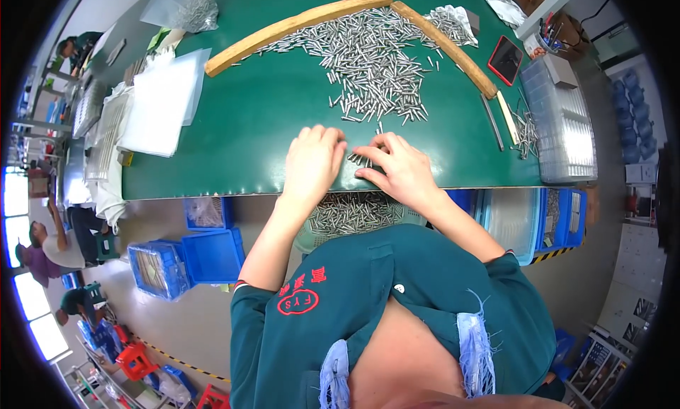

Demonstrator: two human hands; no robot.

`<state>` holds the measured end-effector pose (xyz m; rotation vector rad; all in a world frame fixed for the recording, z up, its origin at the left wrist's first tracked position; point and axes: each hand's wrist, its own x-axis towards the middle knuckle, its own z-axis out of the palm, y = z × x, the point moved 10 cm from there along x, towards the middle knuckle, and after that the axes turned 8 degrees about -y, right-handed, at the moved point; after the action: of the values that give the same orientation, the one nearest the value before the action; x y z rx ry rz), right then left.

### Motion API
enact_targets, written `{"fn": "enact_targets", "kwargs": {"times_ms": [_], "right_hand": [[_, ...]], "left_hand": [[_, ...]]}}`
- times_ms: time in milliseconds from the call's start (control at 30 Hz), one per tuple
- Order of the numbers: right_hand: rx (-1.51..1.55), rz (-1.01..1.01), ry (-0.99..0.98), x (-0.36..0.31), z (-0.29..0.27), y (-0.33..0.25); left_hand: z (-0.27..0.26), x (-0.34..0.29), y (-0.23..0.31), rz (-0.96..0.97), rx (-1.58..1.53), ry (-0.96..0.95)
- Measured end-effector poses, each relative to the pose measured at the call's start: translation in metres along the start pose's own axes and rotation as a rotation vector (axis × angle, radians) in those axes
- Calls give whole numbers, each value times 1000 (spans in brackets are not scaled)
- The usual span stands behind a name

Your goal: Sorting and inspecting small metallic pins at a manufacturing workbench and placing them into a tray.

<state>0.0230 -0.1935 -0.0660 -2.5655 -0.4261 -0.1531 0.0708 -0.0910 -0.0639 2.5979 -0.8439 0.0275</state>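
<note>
Several small silver metal pins lie near the table's front edge between my two hands. My left hand rests to their left, fingers loosely bent and nothing visible in it. To their right is my right hand, its thumb and fingers apart and curved around the pins. One more pin stands out by its fingertips. Just beyond my hands spreads a big heap of the same pins on the green table. What lies under my palms is hidden.
Two wooden bars border the heap. Plastic sheets lie left. At right are a red-edged phone, loose pins and clear plastic trays. Below the edge sits a green basket of pins.
</note>
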Motion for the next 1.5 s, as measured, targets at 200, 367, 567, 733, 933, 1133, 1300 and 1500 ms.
{"fn": "enact_targets", "kwargs": {"times_ms": [200, 367, 567, 733, 933, 1133, 1300, 1500], "right_hand": [[-20, -62, -20, 0, 11, -4], [0, -62, 7, -3, 7, 0], [27, 57, -33, -4, 1, 8], [47, 12, -84, -5, 5, 11], [65, 53, -173, -1, 9, 20], [87, 28, -207, -3, 11, 20], [49, 19, -149, -1, 3, 12], [-108, -58, -49, 0, 1, 1]], "left_hand": [[16, 28, -14, -13, 22, 69], [19, 10, -9, -61, 42, -49], [11, -12, 9, 23, -104, -75], [17, -16, 17, 56, -129, -123], [17, -15, 21, 72, -89, -71], [20, -21, 18, 23, -97, -80], [19, -24, 19, 29, -128, -73], [13, -35, 16, 47, -220, -53]]}}
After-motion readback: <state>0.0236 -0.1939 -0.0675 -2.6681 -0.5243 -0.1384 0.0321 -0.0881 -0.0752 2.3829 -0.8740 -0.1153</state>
